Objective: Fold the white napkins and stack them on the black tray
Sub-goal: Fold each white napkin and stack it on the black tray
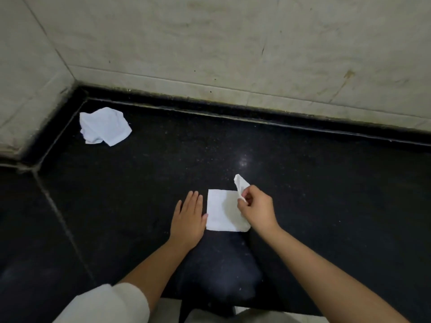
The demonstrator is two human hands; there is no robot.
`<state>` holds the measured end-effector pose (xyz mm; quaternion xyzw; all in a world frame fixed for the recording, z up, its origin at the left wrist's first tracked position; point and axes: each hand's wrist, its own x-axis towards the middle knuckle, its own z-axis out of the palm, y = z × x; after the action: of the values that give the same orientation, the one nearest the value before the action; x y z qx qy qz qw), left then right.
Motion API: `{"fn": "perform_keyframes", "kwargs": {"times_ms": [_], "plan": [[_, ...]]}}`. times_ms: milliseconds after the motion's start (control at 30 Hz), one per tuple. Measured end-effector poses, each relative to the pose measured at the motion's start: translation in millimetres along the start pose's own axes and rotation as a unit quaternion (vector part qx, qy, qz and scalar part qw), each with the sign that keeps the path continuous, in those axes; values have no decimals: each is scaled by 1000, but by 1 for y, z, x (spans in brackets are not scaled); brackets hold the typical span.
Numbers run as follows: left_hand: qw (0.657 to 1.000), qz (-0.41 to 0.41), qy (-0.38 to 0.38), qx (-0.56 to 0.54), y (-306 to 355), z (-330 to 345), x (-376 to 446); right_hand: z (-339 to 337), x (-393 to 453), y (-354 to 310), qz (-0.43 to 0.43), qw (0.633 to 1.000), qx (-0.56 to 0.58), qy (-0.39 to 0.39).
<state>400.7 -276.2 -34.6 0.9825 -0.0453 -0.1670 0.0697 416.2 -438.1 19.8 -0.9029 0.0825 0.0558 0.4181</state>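
Head view, napkin [221, 209]: it is lying on the black table [303, 183] right in front of me, mostly flat, with its right corner lifted off the surface.
Head view, right hand [256, 209]: I am pinching that lifted corner between thumb and curled fingers [245, 197], raising it above the rest of the cloth.
Head view, left hand [189, 217]: I am laying it flat beside the napkin, fingers straight and together, holding nothing; my thumb is touching the left edge or just beside it, I cannot tell which.
Head view, pile [103, 125]: crumpled white napkins are waiting near the far left corner, well apart from my hands. I cannot tell how many are in it.
Head view, tray: I am seeing no tray that stands apart from the dark surface, so I cannot say where the stack is meant to go.
Head view, done so far: I am judging this napkin to be mid-fold; no finished stack is showing.
Head view, left to do: I am still needing to finish this fold, work through the pile, and stack everything on the tray.
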Motion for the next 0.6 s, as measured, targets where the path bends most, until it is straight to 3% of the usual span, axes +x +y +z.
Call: {"fn": "perform_keyframes", "kwargs": {"times_ms": [200,367,533,600], "plan": [[998,-65,14,-16,-51,3,-30,66,-4,-5,-6,995,-66,-77],[997,-68,13,-26,-70,7,-42,84,-11,0,-46,987,-108,-111],[997,-66,21,-20,-73,8,-43,75,-9,-6,-17,999,-32,16],[999,-50,6,-16,-76,10,-43,71,-9,-5,-10,999,-28,26]]}}
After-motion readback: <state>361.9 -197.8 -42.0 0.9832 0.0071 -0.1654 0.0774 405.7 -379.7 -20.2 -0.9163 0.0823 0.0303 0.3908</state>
